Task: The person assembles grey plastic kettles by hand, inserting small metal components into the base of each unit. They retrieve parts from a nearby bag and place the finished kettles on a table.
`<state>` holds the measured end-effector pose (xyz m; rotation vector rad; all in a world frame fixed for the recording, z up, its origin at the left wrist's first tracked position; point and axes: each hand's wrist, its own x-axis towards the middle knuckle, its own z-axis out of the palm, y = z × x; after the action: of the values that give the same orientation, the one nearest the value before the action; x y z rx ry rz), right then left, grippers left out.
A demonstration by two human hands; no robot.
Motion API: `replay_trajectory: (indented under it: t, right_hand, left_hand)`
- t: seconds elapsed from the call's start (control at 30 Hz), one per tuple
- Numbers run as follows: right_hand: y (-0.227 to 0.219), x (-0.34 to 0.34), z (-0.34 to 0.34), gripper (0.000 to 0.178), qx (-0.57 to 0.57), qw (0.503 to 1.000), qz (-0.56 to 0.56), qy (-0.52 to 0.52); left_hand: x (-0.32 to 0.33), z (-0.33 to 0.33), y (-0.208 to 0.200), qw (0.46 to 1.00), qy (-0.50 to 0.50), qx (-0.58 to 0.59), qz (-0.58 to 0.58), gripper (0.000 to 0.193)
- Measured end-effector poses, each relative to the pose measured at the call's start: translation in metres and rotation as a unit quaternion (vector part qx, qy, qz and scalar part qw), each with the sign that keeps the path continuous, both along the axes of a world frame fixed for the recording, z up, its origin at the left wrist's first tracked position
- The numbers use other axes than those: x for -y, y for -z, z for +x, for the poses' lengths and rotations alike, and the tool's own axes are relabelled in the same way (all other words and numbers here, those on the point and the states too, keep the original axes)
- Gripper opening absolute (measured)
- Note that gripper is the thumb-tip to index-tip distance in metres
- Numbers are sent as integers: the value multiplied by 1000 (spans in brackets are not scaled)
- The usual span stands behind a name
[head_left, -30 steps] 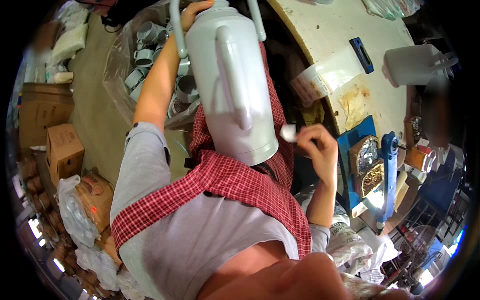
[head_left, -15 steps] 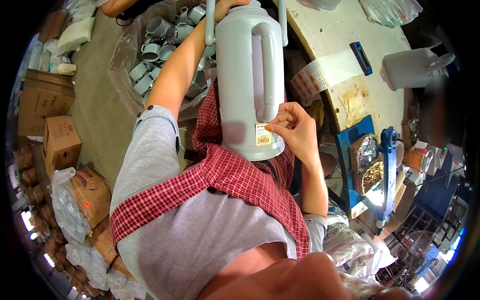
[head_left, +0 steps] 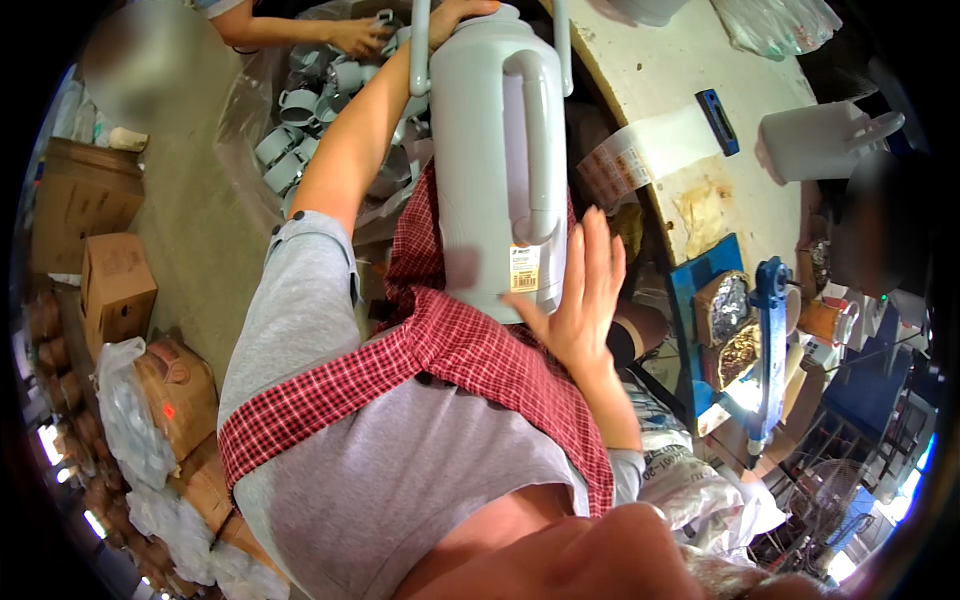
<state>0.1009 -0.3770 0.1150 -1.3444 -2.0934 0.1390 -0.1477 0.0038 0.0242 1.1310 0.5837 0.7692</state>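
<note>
A large pale grey thermos jug [head_left: 470,150] with a side handle lies lengthwise in front of me, its base against my red checked apron [head_left: 480,345]. At its far end, my left hand [head_left: 452,18] grips it beside the neck, partly cut off by the picture's edge. A small printed sticker [head_left: 524,268] sits on the body below the handle. My right hand [head_left: 585,300] is open beside the base, fingers stretched out, thumb near the sticker's lower edge.
A co-worker's hand [head_left: 358,38] reaches into a plastic-lined container of grey cups [head_left: 297,106]. The worktable [head_left: 640,75] at right bears a sticker sheet [head_left: 650,150], a blue cutter [head_left: 718,122] and another jug [head_left: 810,140]. Cardboard boxes [head_left: 118,285] stand at left.
My right hand has let go near the sticker, opened and moved down toward the base. A co-worker's hand has come in over the cups. The jug and my left hand have hardly moved.
</note>
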Motion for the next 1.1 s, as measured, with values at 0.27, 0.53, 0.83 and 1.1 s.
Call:
replay_trajectory:
  t: [0.27,0.53,0.83,1.1]
  right_hand:
    - [-26,-61,50,76,-405,895,-187,-19]
    - [-38,-226,120,24,-451,847,152,237]
    - [11,-389,195,22,-401,823,273,295]
    - [33,-517,222,32,-427,848,175,260]
  left_hand:
    - [18,51,-129,963,-102,-148,202,28]
    - [-135,139,-173,893,-256,-14,369,42]
    - [-222,207,-67,922,-268,-131,245,61]
    - [-192,196,-43,881,-374,-103,270,32]
